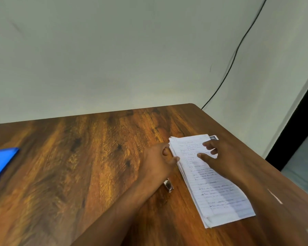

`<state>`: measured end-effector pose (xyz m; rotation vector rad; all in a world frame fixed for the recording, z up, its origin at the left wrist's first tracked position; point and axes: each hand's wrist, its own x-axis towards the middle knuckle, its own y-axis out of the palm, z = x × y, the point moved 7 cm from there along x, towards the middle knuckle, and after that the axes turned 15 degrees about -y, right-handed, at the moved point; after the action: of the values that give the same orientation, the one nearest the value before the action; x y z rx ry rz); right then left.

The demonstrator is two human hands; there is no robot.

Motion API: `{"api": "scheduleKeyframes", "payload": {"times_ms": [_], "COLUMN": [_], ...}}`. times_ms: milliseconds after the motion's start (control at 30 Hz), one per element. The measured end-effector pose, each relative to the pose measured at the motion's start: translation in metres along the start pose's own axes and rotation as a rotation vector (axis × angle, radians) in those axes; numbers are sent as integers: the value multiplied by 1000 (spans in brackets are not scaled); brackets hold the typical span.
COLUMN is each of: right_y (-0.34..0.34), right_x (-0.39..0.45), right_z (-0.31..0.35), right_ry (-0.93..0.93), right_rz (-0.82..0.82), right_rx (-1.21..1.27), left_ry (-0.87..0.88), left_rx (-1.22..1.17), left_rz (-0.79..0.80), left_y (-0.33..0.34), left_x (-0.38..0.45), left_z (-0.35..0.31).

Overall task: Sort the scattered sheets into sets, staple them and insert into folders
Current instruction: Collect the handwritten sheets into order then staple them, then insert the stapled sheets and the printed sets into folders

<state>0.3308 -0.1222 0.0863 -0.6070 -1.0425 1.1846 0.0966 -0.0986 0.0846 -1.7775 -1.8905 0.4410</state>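
Note:
A stack of lined, handwritten sheets (213,189) lies on the wooden table (89,166) near its right side. My left hand (158,162) has curled fingers pinching the stack's left edge near the top. With spread, straight fingers my right hand (219,155) presses on the top sheet's upper part. A metal stapler (168,185) lies on the table, partly hidden under my left wrist. A blue folder (0,162) sits at the far left edge of the view.
A dark small object (213,137) peeks out behind the stack's top corner. A black cable (233,55) hangs down the pale wall behind the table. The table's right edge runs close to the stack, with a dark doorway (299,121) beyond.

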Motion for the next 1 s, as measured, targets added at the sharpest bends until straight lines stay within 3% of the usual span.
{"api": "scheduleKeyframes", "payload": {"times_ms": [200,467,667,1000], "right_y": [28,91,138,190], "right_x": [6,13,10,-6], "right_z": [72,180,262,365], "right_ry": [-92,-295,-523,-693], "right_rz": [-8,140,207,292], "right_rx": [68,42,0,24], "left_ry": [9,-67,-176,-474], "left_rx": [200,405,492,591], "left_rz": [-137,-283,-345,-516], "left_y": [-54,-143,-220,-324], "left_x": [-5,-16,-27,-52], "left_z": [35,93,147,225]}}
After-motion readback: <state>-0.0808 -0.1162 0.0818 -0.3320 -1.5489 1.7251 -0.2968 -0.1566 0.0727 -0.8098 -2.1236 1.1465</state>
